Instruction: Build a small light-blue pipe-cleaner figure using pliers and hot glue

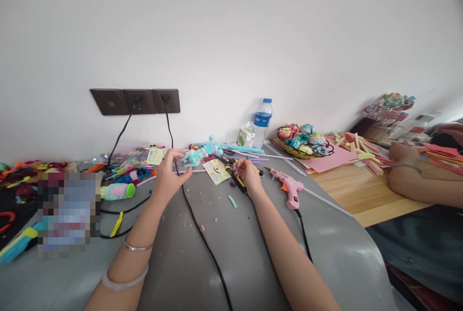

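Observation:
My left hand [170, 173] pinches one end of a turquoise fuzzy craft piece [200, 153] and holds it just above the grey table [235, 253]. My right hand [247, 174] rests on the table with its fingers closed around a black-and-yellow handled tool [235, 179], whose tip lies near a small printed card [216, 170]. A black cable [202, 238] runs between my forearms. A pink glue gun [289, 186] lies just right of my right hand.
Wall sockets [135, 101] with plugged cables, a water bottle [262, 122], a small green carton [246, 136], a basket of fabric flowers [303, 141], pink paper strips [358, 149]. Another person's arm [412, 176] rests on the wooden table at right. Colourful craft bits lie at left.

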Demonstrator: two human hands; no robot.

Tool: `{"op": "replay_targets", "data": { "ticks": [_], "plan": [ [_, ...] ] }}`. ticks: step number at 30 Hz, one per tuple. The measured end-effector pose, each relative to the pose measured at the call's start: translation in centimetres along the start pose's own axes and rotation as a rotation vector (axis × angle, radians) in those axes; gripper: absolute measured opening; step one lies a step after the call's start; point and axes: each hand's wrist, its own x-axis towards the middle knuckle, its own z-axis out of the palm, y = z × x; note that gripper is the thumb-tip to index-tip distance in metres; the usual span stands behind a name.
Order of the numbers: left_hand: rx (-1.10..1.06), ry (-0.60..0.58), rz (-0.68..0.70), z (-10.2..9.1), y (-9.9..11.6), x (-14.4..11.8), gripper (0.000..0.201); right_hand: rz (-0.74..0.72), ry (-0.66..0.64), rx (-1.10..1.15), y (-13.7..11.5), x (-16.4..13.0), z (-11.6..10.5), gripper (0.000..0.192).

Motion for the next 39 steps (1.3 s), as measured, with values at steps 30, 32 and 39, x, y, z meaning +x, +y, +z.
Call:
{"op": "replay_targets", "data": {
  "ticks": [30,32,39],
  "plan": [
    [-1.093,0.339,-0.599,1.4,0.6,1.2,0.040,0.015,0.240,0.685,0.1,0.5,-1.7,0.049],
    [-1.089,0.239,-0.621,1.9,0.7,0.8,0.043,0.004,0.224,0.663,0.2,0.5,-1.7,0.048],
    [-0.756,-0.134,-0.726,3.1,1.1,-0.4,0.056,-0.072,0.225,0.458,0.4,0.5,-1.3,0.050]
  ]
}}
